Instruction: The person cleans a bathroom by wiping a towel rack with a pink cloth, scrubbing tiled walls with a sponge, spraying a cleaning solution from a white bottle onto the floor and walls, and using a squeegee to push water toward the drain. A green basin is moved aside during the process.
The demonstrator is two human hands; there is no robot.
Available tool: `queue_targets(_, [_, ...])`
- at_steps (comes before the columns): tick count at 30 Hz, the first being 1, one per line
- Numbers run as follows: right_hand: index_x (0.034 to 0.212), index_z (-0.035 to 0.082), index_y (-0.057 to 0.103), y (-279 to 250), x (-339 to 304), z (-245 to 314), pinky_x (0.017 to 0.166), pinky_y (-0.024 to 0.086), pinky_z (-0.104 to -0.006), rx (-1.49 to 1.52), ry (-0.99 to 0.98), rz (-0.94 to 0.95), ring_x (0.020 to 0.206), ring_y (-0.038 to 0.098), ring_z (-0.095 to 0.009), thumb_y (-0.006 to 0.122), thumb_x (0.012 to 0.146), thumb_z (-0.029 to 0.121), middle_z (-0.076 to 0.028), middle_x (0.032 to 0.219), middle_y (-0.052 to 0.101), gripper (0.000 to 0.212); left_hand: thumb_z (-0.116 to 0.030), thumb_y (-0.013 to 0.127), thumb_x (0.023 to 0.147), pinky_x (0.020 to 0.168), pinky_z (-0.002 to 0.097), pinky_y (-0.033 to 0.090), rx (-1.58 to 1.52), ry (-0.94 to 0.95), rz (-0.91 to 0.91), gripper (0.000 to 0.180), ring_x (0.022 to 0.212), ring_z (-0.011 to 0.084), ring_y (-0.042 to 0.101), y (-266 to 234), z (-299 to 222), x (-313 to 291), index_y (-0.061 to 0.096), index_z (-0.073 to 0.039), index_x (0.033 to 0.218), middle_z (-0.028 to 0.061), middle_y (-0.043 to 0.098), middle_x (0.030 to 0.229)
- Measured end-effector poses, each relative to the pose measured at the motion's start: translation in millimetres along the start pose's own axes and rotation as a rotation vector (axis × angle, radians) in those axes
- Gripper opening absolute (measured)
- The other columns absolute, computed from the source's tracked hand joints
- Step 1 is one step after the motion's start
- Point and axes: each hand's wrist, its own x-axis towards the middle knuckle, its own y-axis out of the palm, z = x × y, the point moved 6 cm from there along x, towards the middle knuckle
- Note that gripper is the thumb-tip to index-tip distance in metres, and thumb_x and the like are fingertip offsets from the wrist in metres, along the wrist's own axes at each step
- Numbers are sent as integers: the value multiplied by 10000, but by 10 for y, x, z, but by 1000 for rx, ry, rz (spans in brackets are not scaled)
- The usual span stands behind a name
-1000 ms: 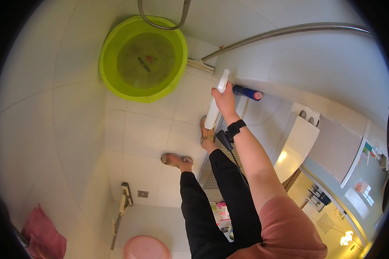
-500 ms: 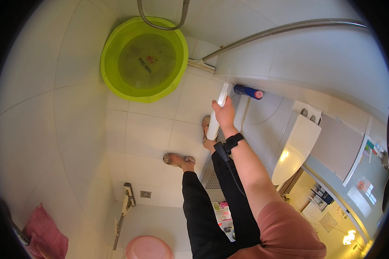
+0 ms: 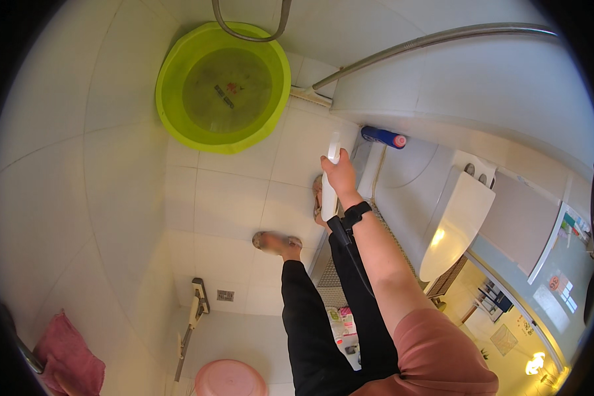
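Observation:
My right hand [image 3: 340,175] is closed around a slim white bottle-shaped thing [image 3: 330,198], held upright over the tiled floor in front of my right foot. Its narrow end points away from me, and my fingers hide its middle. A black band with a dark device and cord is strapped to that wrist. Nearest to this hand, just beyond it to the right, is a blue bottle [image 3: 380,136] with a pink-red cap end. Neither my left hand nor my left forearm shows.
A lime-green basin [image 3: 168,109] holding murky water stands far left. A floor squeegee [image 3: 310,96] with a long metal pole leans right of it; another [image 3: 197,310] stands lower left. Also about are a pink basin [image 3: 231,379], pink towel [image 3: 69,356], floor drain [image 3: 225,296] and white toilet lid [image 3: 457,228].
My right hand has shifted slightly left and nearer, and the white thing has turned more upright in the picture. The whole view has shifted a little. The grip is unchanged.

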Motion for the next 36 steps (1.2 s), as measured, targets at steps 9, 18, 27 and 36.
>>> queue_targets(9, [1210, 22, 478, 19, 59, -88, 758, 489, -424, -22, 52, 79, 878, 629, -380, 624, 761, 406, -228, 943, 650, 608, -334, 646, 841, 874, 420, 479, -65, -64, 49, 561, 999, 328, 585, 24, -33, -2, 495, 94, 1172, 245, 590, 1088])
queue_targets(18, [1222, 4, 474, 91, 152, -119, 780, 487, -413, -48, 100, 131, 913, 622, -379, 623, 762, 397, -239, 974, 643, 623, -288, 612, 867, 830, 385, 499, -115, -22, 42, 467, 934, 288, 600, 61, -64, -2, 512, 78, 1139, 209, 608, 1034])
queue_targets(27, [1204, 12, 479, -405, 31, 369, 761, 488, -407, 99, -48, -28, 904, 626, -363, 648, 771, 336, -214, 965, 647, 566, -384, 544, 890, 766, 384, 494, -88, -188, 95, 430, 847, 279, 630, 68, 72, 9, 589, 16, 1043, 217, 632, 892])
queue_targets(36, [1150, 10, 487, -1234, 190, 960, 746, 478, -363, 373, -171, -268, 836, 630, -304, 670, 792, 290, -168, 919, 642, 489, -362, 530, 900, 877, 335, 454, -19, -122, 111, 436, 970, 256, 611, 78, 420, -52, 558, -12, 1158, 195, 627, 1035])
